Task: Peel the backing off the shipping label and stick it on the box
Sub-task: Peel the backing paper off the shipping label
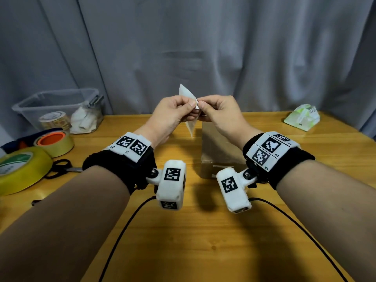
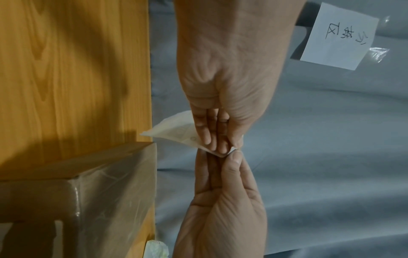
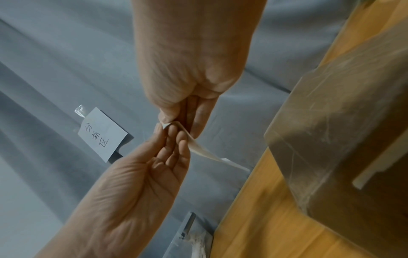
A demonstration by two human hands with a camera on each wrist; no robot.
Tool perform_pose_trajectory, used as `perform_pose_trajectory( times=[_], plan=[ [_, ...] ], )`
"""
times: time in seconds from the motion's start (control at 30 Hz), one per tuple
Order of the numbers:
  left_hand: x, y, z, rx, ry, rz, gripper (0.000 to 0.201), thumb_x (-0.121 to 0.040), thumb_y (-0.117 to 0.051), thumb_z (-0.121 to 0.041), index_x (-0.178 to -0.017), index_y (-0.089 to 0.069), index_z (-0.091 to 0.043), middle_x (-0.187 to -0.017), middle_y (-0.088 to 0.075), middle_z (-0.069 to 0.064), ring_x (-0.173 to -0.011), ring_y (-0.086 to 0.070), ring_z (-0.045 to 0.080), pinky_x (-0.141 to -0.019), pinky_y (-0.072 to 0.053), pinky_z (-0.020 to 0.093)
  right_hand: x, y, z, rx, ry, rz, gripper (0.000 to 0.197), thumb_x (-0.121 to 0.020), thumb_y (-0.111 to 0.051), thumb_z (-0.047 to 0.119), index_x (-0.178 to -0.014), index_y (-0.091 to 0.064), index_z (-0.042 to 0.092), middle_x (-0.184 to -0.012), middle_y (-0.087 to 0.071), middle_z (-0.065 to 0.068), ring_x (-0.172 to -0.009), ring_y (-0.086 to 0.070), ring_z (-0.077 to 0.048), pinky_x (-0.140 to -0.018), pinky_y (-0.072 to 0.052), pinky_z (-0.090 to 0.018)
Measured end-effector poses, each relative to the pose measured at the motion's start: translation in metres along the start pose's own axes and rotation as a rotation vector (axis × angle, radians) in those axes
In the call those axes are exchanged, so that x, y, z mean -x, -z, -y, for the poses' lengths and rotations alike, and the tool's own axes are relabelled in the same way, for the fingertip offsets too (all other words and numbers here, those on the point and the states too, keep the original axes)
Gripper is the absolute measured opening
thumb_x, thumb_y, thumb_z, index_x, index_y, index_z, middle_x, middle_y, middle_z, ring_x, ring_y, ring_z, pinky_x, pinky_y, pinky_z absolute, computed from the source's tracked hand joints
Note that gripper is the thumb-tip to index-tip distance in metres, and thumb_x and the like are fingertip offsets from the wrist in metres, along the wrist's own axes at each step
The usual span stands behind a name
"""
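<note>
A white shipping label (image 1: 186,92) is held upright in the air above the far end of the brown, tape-wrapped cardboard box (image 1: 219,147). My left hand (image 1: 192,107) pinches the label's near edge between thumb and fingers. My right hand (image 1: 200,106) pinches a small curled corner of it, thumb tip to thumb tip with the left. In the left wrist view the label (image 2: 174,129) fans out behind my left hand (image 2: 223,144), and my right hand (image 2: 223,157) meets it from below. In the right wrist view the label (image 3: 198,148) bends away under both hands. The label's printed face is hidden.
A clear plastic bin (image 1: 55,106) stands at the back left. Two tape rolls (image 1: 55,142) and black scissors (image 1: 61,167) lie along the left edge. At the back right is a green-white tissue pack (image 1: 303,117). A handwritten note (image 2: 340,36) is taped to the grey curtain. Cables trail over the near table.
</note>
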State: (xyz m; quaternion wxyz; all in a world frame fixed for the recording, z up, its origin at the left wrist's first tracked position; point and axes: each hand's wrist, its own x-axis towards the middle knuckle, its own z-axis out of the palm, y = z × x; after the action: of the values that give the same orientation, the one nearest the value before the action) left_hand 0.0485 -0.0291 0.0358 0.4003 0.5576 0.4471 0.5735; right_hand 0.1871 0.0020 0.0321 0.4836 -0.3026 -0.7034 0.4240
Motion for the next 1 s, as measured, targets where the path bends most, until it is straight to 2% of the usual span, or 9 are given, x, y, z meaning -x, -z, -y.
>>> perform_pose_trajectory(
  times=[0.23,0.37,0.5,0.63,0.83,1.0],
  plan=[
    [0.0031,-0.0015,-0.0040,-0.036,-0.003,0.027,0.012,-0.087,-0.058,-0.003,-0.079,-0.065,-0.007,-0.074,-0.064,0.006,-0.070,-0.061,0.012,-0.075,-0.053,0.020,-0.0014,0.0021,-0.0013,-0.034,-0.031,0.011,0.024,-0.094,-0.049,0.001,-0.112,-0.063,-0.007,-0.094,-0.065,-0.016,-0.078,-0.064,-0.019,-0.076,-0.057,-0.023],
    [0.0048,-0.0031,-0.0059,-0.095,-0.021,0.024,0.006,-0.086,-0.061,-0.004,-0.083,-0.067,-0.005,-0.080,-0.065,0.010,-0.081,-0.061,0.020,-0.082,-0.053,0.025,-0.0029,0.0044,-0.0022,-0.068,-0.038,0.013,0.024,-0.095,-0.049,0.002,-0.112,-0.063,-0.006,-0.083,-0.066,-0.009,-0.069,-0.065,-0.005,-0.073,-0.057,-0.019],
    [0.0061,-0.0068,-0.0072,-0.148,-0.046,0.003,0.007,-0.086,-0.062,-0.006,-0.087,-0.067,-0.001,-0.087,-0.064,0.017,-0.087,-0.060,0.025,-0.092,-0.051,0.036,-0.0036,0.0054,-0.0030,-0.077,-0.040,0.009,0.024,-0.095,-0.048,0.003,-0.112,-0.063,-0.007,-0.080,-0.065,-0.006,-0.063,-0.066,0.001,-0.069,-0.057,-0.015],
    [0.0075,-0.0068,-0.0084,-0.138,-0.039,0.006,0.015,-0.087,-0.062,-0.011,-0.091,-0.067,0.002,-0.088,-0.066,0.016,-0.088,-0.061,0.023,-0.093,-0.051,0.036,-0.0042,0.0060,-0.0026,-0.083,-0.043,0.004,0.025,-0.096,-0.047,0.003,-0.112,-0.062,-0.008,-0.078,-0.065,-0.006,-0.061,-0.065,0.001,-0.069,-0.056,-0.015],
    [0.0091,-0.0080,-0.0109,-0.144,-0.046,-0.005,0.010,-0.085,-0.063,-0.005,-0.090,-0.066,0.002,-0.085,-0.064,0.013,-0.088,-0.059,0.025,-0.094,-0.050,0.038,-0.0035,0.0053,-0.0012,-0.106,-0.048,0.011,0.024,-0.096,-0.047,0.003,-0.113,-0.062,-0.006,-0.079,-0.065,-0.006,-0.063,-0.066,0.000,-0.070,-0.057,-0.015],
    [0.0085,-0.0064,-0.0089,-0.175,-0.059,-0.006,0.010,-0.086,-0.062,-0.008,-0.089,-0.066,0.001,-0.085,-0.064,0.016,-0.087,-0.059,0.025,-0.094,-0.050,0.040,-0.0006,0.0057,0.0015,-0.109,-0.053,0.033,0.025,-0.096,-0.046,0.004,-0.113,-0.062,-0.009,-0.082,-0.065,-0.010,-0.067,-0.066,-0.003,-0.072,-0.057,-0.016]
  ],
)
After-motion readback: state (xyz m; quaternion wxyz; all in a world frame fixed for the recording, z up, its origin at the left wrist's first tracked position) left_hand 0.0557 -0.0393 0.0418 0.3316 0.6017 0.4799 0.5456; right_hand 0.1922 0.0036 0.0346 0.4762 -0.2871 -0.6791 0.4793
